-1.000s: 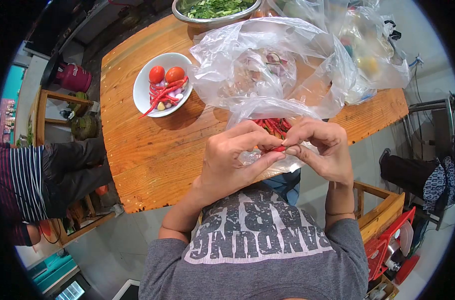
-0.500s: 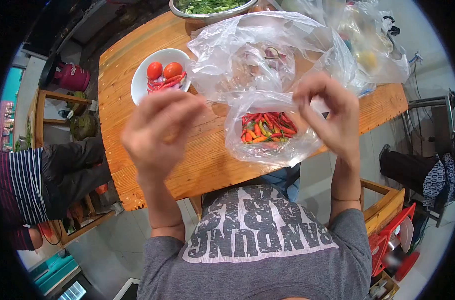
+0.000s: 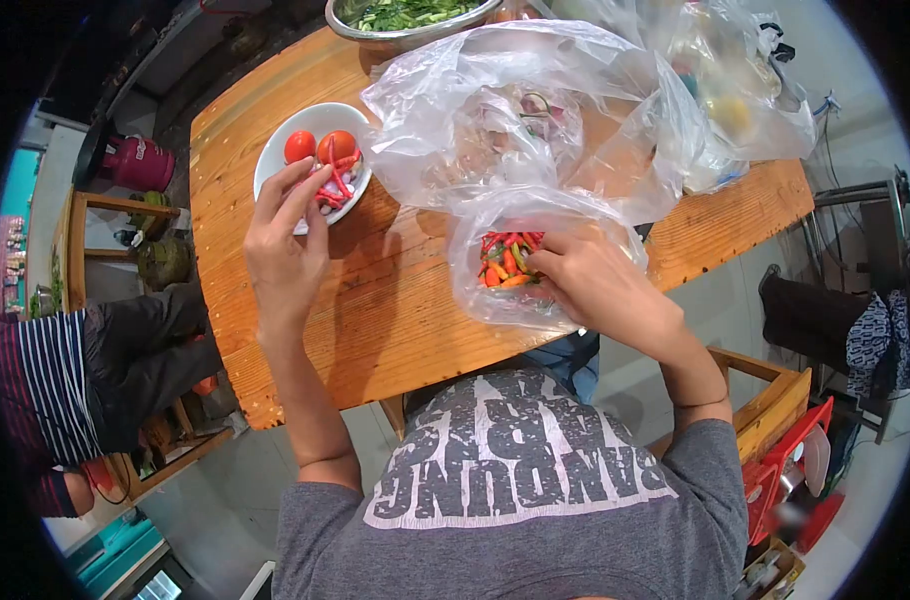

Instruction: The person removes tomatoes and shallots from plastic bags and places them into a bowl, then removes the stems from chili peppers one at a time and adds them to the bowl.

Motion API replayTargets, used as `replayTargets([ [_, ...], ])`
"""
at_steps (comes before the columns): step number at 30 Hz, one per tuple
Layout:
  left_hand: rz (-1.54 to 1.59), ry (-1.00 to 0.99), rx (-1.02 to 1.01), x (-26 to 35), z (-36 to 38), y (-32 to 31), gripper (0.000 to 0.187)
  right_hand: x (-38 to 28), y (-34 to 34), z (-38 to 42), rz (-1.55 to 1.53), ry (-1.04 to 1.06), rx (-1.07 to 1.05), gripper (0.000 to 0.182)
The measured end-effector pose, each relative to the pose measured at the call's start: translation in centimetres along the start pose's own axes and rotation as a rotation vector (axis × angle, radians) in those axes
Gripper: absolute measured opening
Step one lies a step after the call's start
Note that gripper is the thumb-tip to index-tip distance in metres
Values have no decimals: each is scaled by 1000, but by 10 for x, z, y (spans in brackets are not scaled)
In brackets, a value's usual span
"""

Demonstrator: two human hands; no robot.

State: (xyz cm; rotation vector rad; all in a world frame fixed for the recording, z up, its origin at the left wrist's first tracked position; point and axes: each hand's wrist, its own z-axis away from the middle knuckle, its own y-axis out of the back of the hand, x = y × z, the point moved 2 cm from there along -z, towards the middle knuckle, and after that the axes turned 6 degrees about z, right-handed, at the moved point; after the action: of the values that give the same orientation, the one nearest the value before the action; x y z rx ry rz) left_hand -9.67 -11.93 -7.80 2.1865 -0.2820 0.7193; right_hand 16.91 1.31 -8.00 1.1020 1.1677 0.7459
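My left hand (image 3: 287,225) is at the near rim of a white bowl (image 3: 265,165), its fingers apart and the fingertips close to the long red chilies (image 3: 337,180) inside. Two red tomatoes (image 3: 336,146) and some small shallots share that bowl. My right hand (image 3: 605,290) reaches into an opened clear plastic bag (image 3: 470,285) of small red, orange and green chili peppers (image 3: 502,262). Its fingers are pinched together on the peppers, with the tips partly hidden among them.
Behind the pepper bag lies a large crumpled plastic bag (image 3: 415,110) holding produce. A metal bowl of chopped greens (image 3: 415,14) stands at the far edge. Another filled bag (image 3: 725,100) sits far right on the wooden table (image 3: 375,330). A person in striped clothing (image 3: 60,380) is at the left.
Both hands have come down from above the table. My left hand has reached the bowl's rim, and my right hand has gone into the pepper bag. The red chilies in the bowl lie differently.
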Motion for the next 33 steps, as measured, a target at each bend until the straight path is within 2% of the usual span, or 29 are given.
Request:
replayTargets([
  [4,132,-17,-9,41,11,-1,30,2,-5,-4,30,21,-4,20],
  [5,195,-90,10,50,12,-7,29,2,0,-4,39,42,8,20],
  [8,480,34,-104,77,20,-21,28,-3,26,-4,-110,30,176,19],
  [11,682,157,-207,89,22,-38,27,-2,40,0,-81,24,427,23],
  [14,613,133,-247,91,20,-52,29,-2,46,4,131,9,357,27],
  [17,421,26,-315,90,20,-54,32,-1,37,7,170,-4,351,27],
  [20,491,128,-296,90,22,-54,29,2,49,14,-213,-87,477,21],
  [21,579,177,-268,91,23,-56,27,6,52,13,-226,-45,557,20],
  [23,752,269,-205,94,23,-60,23,6,51,9,-217,-37,551,20],
  [24,728,246,-227,95,21,-60,21,4,50,7,-212,-33,550,20],
  [27,651,200,-260,94,17,-57,18,-6,34,3,-250,-38,403,17],
  [30,629,195,-232,88,18,-59,19,-3,15,-3,-3,-116,207,16],
  [31,653,201,-208,85,20,-60,20,0,7,-6,3,-127,228,23],
  [33,668,201,-191,82,21,-58,21,3,1,-7,31,-72,98,26],
])
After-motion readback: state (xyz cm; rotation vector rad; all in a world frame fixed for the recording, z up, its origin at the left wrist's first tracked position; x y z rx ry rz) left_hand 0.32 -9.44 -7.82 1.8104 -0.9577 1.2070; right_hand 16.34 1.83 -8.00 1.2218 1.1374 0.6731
